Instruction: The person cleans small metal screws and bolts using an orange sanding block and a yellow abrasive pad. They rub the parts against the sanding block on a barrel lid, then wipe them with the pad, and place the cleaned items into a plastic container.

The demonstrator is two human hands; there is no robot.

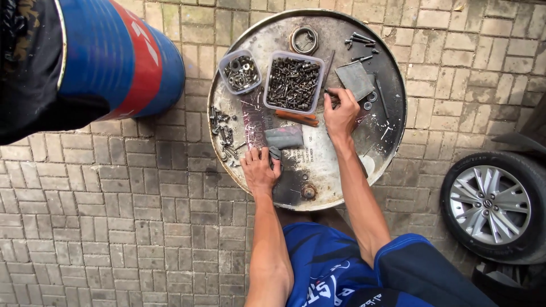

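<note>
We look straight down on a drum top (341, 165) used as a workbench, and both hands are on it, well apart. Our left hand (260, 172) presses down near the closer edge, fingers curled over a dark grey piece (275, 152) that touches a flat grey metal plate (284, 137) just beyond it; whether it truly grips the piece or only pins it, we cannot tell. Our right hand (341, 116) reaches further out, fingertips pinched on a small dark fastener (331, 94), tight beside the square tub of bolts (293, 83). That tub sits right between the hands' reach, it seems, so parts are quick to grab. Beyond the left hand stands a smaller round tub of washers and nuts (240, 72), sorted apart from the bolts. Left of that hand, loose bolts (223, 132) lie in a scattered line. An orange-handled tool (297, 118) rests just beside the right wrist, and another grey plate (355, 79) with two washers (369, 100) lies past its fingers.
</note>
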